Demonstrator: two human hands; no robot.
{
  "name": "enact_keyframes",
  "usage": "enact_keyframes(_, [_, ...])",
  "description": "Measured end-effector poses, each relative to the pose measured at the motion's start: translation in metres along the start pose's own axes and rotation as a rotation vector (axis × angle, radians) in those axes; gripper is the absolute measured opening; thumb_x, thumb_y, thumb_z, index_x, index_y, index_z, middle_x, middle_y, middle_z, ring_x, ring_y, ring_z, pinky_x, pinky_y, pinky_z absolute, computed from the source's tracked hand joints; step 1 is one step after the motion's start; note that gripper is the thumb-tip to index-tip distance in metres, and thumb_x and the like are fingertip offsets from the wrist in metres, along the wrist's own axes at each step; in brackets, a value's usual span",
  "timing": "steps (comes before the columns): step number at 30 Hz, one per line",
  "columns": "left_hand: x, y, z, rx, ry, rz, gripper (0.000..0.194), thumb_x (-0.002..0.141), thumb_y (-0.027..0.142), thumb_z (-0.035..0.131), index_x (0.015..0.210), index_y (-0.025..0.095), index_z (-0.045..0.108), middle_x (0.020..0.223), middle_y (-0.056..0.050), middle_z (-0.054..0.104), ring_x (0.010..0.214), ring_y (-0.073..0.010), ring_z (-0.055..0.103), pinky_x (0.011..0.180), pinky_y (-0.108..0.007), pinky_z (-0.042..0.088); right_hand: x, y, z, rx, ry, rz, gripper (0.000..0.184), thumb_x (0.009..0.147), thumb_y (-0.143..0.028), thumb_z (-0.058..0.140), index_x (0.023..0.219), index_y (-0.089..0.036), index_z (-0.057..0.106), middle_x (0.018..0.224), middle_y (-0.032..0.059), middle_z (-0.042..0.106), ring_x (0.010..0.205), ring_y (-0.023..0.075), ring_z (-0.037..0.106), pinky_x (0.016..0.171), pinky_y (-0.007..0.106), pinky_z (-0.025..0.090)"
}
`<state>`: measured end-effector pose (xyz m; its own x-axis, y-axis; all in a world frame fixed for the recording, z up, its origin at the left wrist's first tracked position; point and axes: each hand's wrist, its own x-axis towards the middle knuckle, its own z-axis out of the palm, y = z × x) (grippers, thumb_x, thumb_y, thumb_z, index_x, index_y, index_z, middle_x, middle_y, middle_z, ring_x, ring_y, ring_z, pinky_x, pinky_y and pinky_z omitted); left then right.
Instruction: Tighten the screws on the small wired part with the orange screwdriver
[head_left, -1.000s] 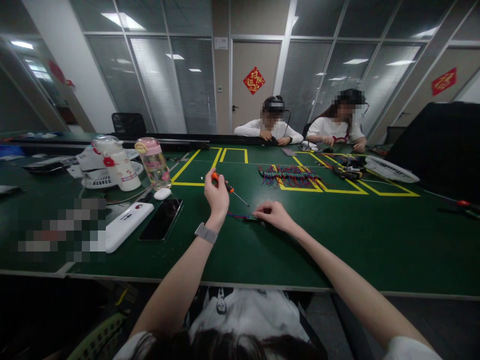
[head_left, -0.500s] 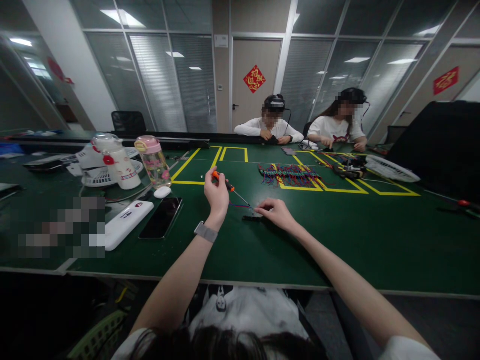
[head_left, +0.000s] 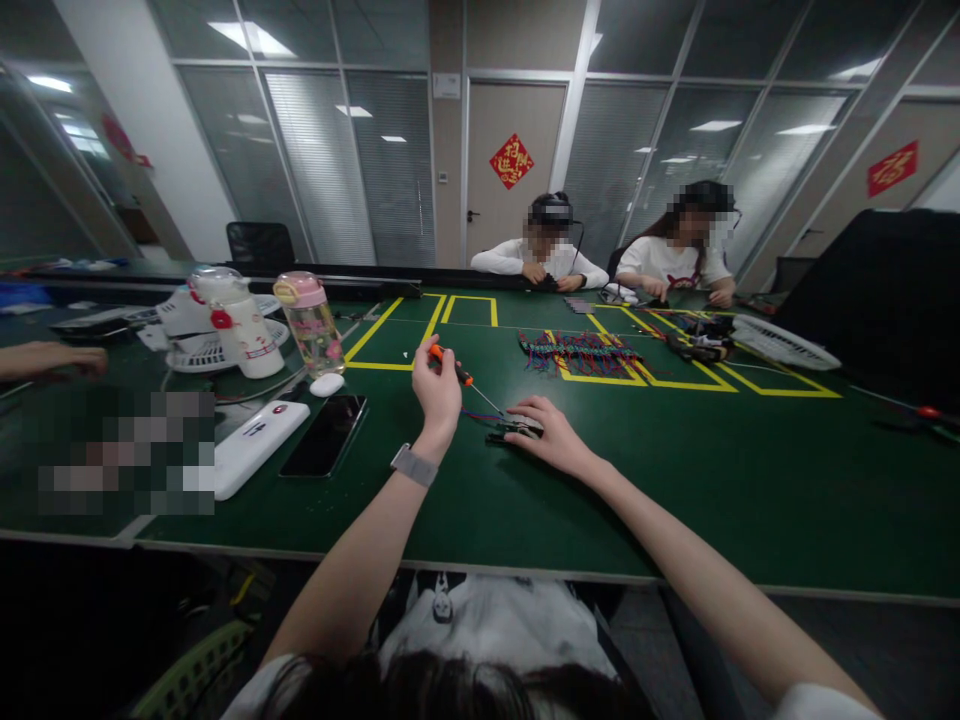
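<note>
My left hand (head_left: 438,388) is closed round the orange and black handle of a screwdriver (head_left: 466,379). Its thin shaft slants down to the right, and the tip ends beside my right hand (head_left: 553,436). Between the thumb and fingers of that right hand sits a small grey and black part (head_left: 526,426), partly covered by the fingers. Red and blue wires (head_left: 480,413) run out from it to the left. A small black strip (head_left: 496,438) lies on the green table just under the part; whether the two touch I cannot tell.
Wired small boards (head_left: 585,350) lie in a row beyond my hands. Left are a phone (head_left: 324,436), a white power bank (head_left: 261,448), a white mouse-like case (head_left: 327,385) and two bottles (head_left: 311,325). Two people sit opposite; another person's hand (head_left: 71,360) reaches in at left.
My right hand has spread from a pinch near the screwdriver tip to a wider grip, and the grey part now shows in it. Another person's hand has appeared at the left edge.
</note>
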<state>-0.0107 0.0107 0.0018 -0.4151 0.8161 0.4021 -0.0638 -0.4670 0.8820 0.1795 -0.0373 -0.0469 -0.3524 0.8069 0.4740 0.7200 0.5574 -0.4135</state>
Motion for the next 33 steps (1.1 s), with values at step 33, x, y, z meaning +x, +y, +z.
enact_keyframes(33, [-0.010,0.023,0.000,-0.107,-0.050,-0.125,0.031,0.086,0.015,0.055,0.116,0.021,0.056,0.107,-0.005,0.058,0.075,-0.0100,0.065,0.069,-0.025,0.059,-0.026,0.043,-0.040,-0.029,0.024,0.519,0.024,0.071,-0.030,0.068,0.088,-0.015,0.073,0.076,0.0061,0.071,0.069,0.0187,0.063,0.062,0.026,0.046])
